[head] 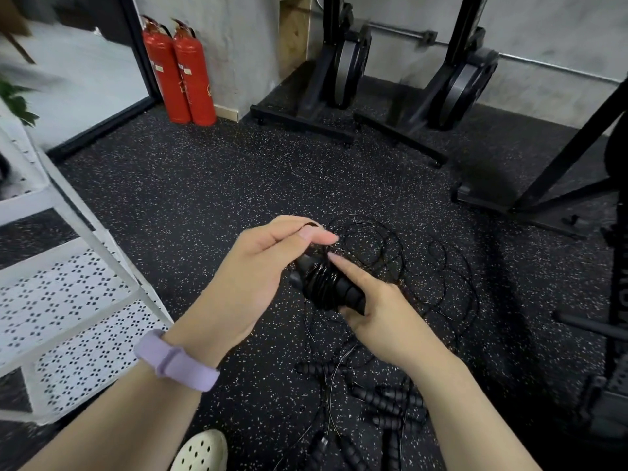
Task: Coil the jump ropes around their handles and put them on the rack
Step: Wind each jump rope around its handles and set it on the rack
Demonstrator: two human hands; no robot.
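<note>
Ribbed black handles (324, 287), paired, mid-frame above floor, w/ thin wire rope (373, 246) partly wound round middle in tight glossy turns. Long axis running near-right to far-left. Held from below by right hand (380, 311): fingers curled under near-right end, index straight, tip pressing on the wraps. Left hand (261, 263) just left of far end, thumb and fingers pinching the rope's free run close above the handles. Loose remainder springing out far-right in stiff round loops, so next turn needs left hand to carry rope over and around the axis; right nearer the bundle, left nearer the slack. Wire looks springy, apt to unwind if index lifts. More ribbed handles (387, 399) and tangled rope on speckled rubber floor (190, 185), near. White perforated metal rack (78, 294) at left, well apart.
</note>
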